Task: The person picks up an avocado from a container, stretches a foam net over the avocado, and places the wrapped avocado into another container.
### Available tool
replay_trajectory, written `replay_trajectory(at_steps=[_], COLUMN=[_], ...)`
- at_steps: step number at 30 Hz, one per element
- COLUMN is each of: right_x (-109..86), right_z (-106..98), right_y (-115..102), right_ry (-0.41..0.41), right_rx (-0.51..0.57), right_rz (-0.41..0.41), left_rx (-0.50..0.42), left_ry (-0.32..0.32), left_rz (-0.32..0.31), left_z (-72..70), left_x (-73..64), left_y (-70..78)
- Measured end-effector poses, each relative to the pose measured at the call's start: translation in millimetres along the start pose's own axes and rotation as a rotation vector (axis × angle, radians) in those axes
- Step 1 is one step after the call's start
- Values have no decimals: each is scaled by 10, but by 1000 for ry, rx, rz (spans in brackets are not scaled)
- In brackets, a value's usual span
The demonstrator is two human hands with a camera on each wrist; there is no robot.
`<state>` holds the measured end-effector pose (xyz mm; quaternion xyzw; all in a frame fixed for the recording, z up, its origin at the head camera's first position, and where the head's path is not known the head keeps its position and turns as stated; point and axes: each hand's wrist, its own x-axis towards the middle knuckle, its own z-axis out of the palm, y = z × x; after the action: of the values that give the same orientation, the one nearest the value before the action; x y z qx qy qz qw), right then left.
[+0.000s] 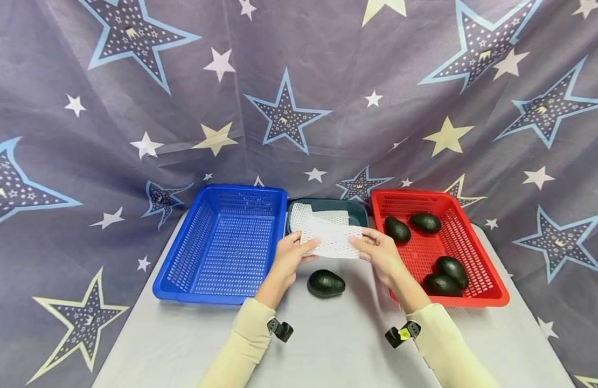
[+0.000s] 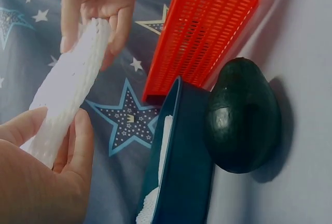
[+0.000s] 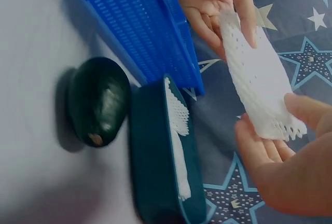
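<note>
A flat white foam net sleeve is stretched between both hands above the table. My left hand pinches its left end between thumb and fingers, and my right hand pinches its right end the same way. In the right wrist view the sleeve shows its open mesh edge. Below the hands a dark green avocado lies on its side on the table. Behind the sleeve, a dark teal tray holds more white net sleeves, partly hidden by the held one.
To the left stands a blue basket with nothing seen in it. A red basket on the right holds several avocados. A star-patterned cloth hangs behind the white table.
</note>
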<state>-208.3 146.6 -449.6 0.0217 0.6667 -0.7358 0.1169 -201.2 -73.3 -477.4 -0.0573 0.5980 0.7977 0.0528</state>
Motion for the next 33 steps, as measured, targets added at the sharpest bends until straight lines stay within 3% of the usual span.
replay_trajectory(at_steps=[8,11,15,17,19,24,28,33], right_x=[-29,-23,-23,-23,-23,-18,-29,-74], right_z=[60,88,151,195,243,347,413,463], right_y=[73,87,114,132,150,197,217,193], right_ry=[88,86,52,27,6,29,99,180], right_rx=[40,48,83,105,110,66,-19,-157], right_rz=[14,1,-27,-44,-59,-75,-91,-199], left_rx=[-32,-112,-287,-322,-292,-114,-56,-26], left_ry=[-7,-14,-25,-20,-19,-95,-149,-227], left_rz=[-4,-32,-83,-93,-89,-81,-73,-57], left_z=[-12,-1,39,74,111,190,199,180], left_x=[-3,6,1,-20,-48,-76,-48,-12], left_y=[7,5,-19,-43,-77,-159,-203,-208])
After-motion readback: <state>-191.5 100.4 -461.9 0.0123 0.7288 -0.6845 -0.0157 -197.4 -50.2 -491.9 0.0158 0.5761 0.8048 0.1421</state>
